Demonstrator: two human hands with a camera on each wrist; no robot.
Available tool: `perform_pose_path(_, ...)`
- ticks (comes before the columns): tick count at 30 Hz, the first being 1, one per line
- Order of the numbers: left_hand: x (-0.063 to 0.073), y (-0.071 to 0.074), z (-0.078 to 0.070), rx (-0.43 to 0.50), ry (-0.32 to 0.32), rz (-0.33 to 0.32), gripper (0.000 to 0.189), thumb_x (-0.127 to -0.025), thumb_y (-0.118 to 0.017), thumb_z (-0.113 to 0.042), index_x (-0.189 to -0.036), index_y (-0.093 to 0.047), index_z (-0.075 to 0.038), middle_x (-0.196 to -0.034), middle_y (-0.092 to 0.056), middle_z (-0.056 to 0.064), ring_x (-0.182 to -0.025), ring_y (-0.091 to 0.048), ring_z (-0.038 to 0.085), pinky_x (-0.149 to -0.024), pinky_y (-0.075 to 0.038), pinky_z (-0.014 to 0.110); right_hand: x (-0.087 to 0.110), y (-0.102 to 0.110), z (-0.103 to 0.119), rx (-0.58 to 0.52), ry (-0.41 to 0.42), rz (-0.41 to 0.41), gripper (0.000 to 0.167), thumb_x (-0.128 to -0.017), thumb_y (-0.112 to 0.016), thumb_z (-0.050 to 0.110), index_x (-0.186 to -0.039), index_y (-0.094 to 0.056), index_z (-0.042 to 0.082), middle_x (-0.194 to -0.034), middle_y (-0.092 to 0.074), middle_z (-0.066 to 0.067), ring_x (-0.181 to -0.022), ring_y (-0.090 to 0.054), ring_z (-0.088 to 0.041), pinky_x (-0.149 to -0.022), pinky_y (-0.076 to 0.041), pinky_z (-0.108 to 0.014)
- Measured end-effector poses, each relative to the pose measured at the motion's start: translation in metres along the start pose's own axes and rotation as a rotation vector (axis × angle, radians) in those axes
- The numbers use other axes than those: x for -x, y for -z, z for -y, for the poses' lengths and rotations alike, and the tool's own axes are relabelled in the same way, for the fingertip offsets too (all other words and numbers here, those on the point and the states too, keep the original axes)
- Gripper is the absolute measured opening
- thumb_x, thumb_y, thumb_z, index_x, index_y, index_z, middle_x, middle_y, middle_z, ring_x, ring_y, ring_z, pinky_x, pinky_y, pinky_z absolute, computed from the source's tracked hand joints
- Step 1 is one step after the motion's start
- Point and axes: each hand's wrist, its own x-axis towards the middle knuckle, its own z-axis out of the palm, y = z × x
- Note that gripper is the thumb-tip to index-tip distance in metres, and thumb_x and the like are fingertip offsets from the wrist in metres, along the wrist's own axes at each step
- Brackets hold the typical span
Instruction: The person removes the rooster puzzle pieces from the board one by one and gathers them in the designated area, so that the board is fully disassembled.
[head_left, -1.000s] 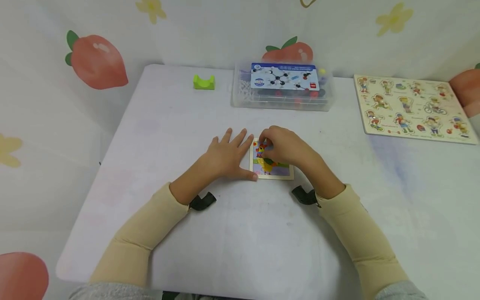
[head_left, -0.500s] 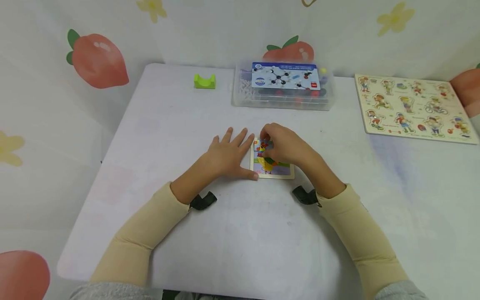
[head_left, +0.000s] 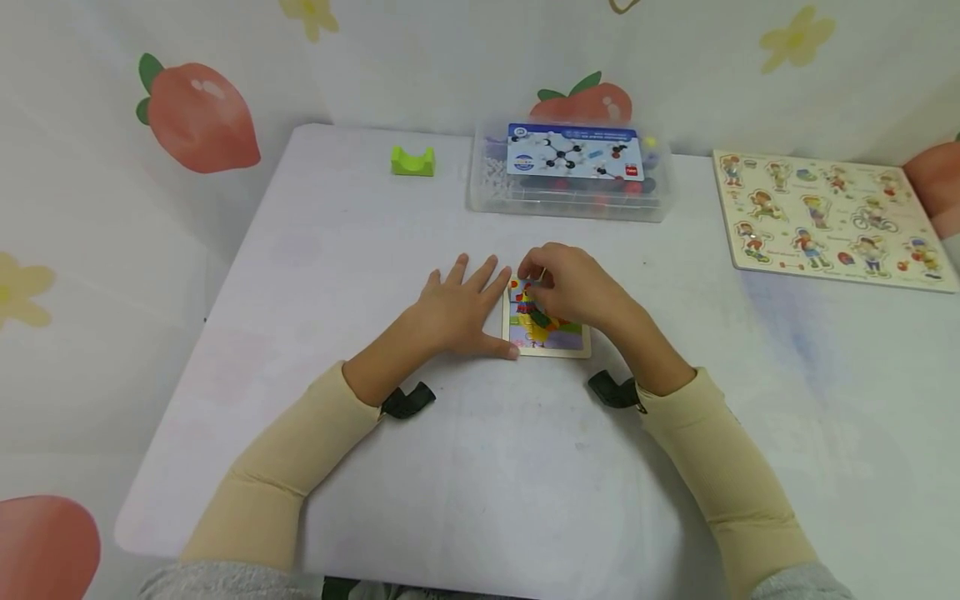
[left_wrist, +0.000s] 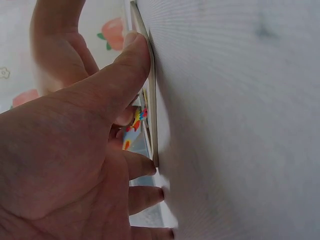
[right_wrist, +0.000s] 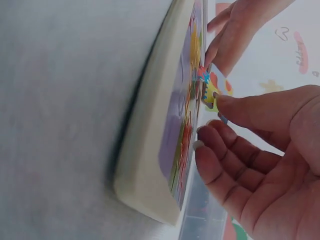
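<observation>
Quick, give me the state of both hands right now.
Left hand: open, fingers spread, touching the puzzle board.
Right hand: closed, pinching a tilted puzzle piece.

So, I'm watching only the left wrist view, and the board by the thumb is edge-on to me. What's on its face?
Observer: In the head view, the small puzzle board has a pale rim around a picture showing yellow, green and purple.
Visitor: Fun! Is anything being held?
Observer: Yes. The right wrist view shows the right hand holding a colourful puzzle piece, with the other fingers curled beside its thumb.
Visitor: Is there another board anywhere?
Observer: One, in the head view: a larger board with little figures, off to the person's right.
</observation>
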Motion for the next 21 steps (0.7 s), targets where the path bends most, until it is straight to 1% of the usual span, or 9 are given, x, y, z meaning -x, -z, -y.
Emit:
perform_pose_path(5, 0.001, 0.0, -0.001, 0.001, 0.0, 0.002, 0.114, -0.082, -0.055, -0.08, -0.163, -0.004, -0.017, -0.168, 0.0, 0.009, -0.15, -0.003, 0.045, -0.112, -0.021, 0.065, 0.001, -0.001, 0.001, -0.063, -0.025, -0.021, 0.012, -0.093, -0.067, 0.003, -0.104, -0.07, 0.003, -0.098, -0.069, -0.009, -0.088, -0.061, -0.026, -0.085, -0.053, -0.041)
perform_pose_path(8, 0.0, 0.0, -0.001, 0.009, -0.004, 0.005, 0.114, -0.082, -0.055, -0.08, -0.163, -0.004, -0.018, -0.168, 0.001, 0.009, -0.15, -0.002, 0.045, -0.112, -0.02, 0.066, 0.002, 0.0, 0.0, -0.079, -0.031, -0.024, 0.011, -0.093, -0.067, 0.002, -0.103, -0.07, 0.004, -0.099, -0.07, -0.01, -0.09, -0.062, -0.026, -0.085, -0.053, -0.041)
perform_pose_path(14, -0.002, -0.001, -0.002, 0.01, -0.002, 0.008, 0.114, -0.082, -0.056, -0.08, -0.163, -0.004, -0.018, -0.168, 0.001, 0.009, -0.15, -0.002, 0.045, -0.112, -0.02, 0.066, 0.005, 0.003, 0.0, -0.089, -0.046, -0.036, 0.01, -0.094, -0.067, 0.003, -0.103, -0.07, 0.004, -0.101, -0.07, -0.01, -0.092, -0.064, -0.026, -0.083, -0.055, -0.041)
perform_pose_path(21, -0.002, -0.002, -0.001, 0.011, 0.006, 0.009, 0.115, -0.082, -0.055, -0.08, -0.163, -0.004, -0.017, -0.168, 0.0, 0.009, -0.15, -0.002, 0.045, -0.113, -0.018, 0.066, 0.01, 0.01, -0.002, -0.072, -0.059, -0.081, 0.01, -0.094, -0.066, 0.001, -0.102, -0.071, 0.003, -0.1, -0.069, -0.01, -0.089, -0.064, -0.027, -0.078, -0.056, -0.041)
